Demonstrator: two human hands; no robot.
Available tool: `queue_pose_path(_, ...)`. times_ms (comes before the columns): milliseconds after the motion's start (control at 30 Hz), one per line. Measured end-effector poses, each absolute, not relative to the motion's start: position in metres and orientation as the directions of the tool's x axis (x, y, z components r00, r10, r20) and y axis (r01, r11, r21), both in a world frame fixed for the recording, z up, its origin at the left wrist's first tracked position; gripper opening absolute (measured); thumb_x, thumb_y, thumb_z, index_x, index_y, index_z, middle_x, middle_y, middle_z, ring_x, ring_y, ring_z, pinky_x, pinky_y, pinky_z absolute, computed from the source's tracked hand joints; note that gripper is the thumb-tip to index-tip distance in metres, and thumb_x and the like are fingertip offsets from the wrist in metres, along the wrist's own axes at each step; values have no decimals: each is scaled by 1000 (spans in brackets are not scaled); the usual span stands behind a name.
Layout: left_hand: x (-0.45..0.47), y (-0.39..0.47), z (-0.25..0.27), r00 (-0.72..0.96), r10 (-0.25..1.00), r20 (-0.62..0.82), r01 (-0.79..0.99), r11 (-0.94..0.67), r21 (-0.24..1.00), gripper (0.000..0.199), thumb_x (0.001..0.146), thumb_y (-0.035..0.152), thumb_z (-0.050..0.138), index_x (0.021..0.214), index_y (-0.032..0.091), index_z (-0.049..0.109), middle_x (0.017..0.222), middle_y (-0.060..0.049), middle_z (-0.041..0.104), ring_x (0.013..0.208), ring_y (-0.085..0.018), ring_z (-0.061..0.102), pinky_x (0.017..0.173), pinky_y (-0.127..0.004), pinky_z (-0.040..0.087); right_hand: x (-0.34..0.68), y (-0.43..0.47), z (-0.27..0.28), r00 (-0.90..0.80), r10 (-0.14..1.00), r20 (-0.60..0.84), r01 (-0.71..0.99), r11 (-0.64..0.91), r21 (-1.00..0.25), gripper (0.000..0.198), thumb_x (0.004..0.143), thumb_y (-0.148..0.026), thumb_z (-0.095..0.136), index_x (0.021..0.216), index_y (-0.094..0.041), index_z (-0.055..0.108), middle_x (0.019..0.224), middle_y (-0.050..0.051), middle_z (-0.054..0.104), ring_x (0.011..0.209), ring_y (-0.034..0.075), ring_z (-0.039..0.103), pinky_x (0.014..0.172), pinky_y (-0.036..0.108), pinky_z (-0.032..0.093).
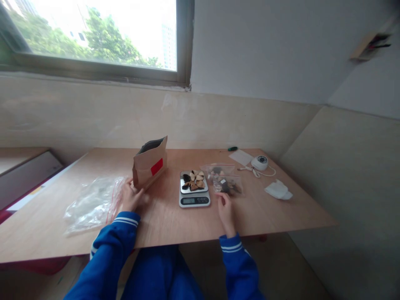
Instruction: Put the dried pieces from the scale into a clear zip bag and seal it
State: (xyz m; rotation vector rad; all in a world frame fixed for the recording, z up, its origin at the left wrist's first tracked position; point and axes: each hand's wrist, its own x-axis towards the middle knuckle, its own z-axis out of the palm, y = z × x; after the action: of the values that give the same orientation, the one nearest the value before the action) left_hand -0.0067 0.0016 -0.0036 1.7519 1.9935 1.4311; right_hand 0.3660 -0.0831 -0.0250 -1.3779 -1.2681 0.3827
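A brown kraft paper bag [146,171] with a red label stands upright, its top gaping and its inside dark. My left hand [131,198] is at the bag's lower left corner, thumb and fingers on either side of it. Right of the bag is a white kitchen scale [194,205] with a small display. Dried slices [194,180], pale, brown and black, lie spread on its plate. My right hand [225,208] rests beside the scale with fingers bent together, near the corner of a clear zip bag [229,186]; whatever the fingertips hold is too small to tell.
A second clear zip bag [218,169] lies behind the first. Flat at left is a large clear plastic bag [93,202]. To the right are a white dome camera [260,163] with its cable, a white sheet [241,157], a crumpled tissue [278,190] and a green-handled tool [233,148].
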Motion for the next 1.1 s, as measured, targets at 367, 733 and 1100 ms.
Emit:
queue_pose_path(367,-59,-52,10,-562,781,273,773,379,509,38,65,42,61,91,14,63,83,-11,54,86,-32,54,80,-51,45,366,-83,-25,373,838,398,404,239,-883,23,84,-25,44,86,-18,65,92,9,67,88,22,61,83,38,48)
queue_pose_path(733,-49,-76,51,-588,771,243,648,269,713,16,68,34,58,67,18,58,65,-2,59,61,-17,56,65,-33,45,368,-84,-20,369,833,413,394,262,-881,22,82,-25,45,84,-17,65,91,9,67,89,23,61,84,38,47)
queue_pose_path(1100,97,-143,59,-175,678,714,582,-514,630,12,83,27,58,90,20,65,78,-2,61,62,-10,56,56,-23,49,234,-153,72,-87,934,345,165,355,-920,30,89,-35,51,114,-20,58,106,7,66,92,19,63,79,29,51)
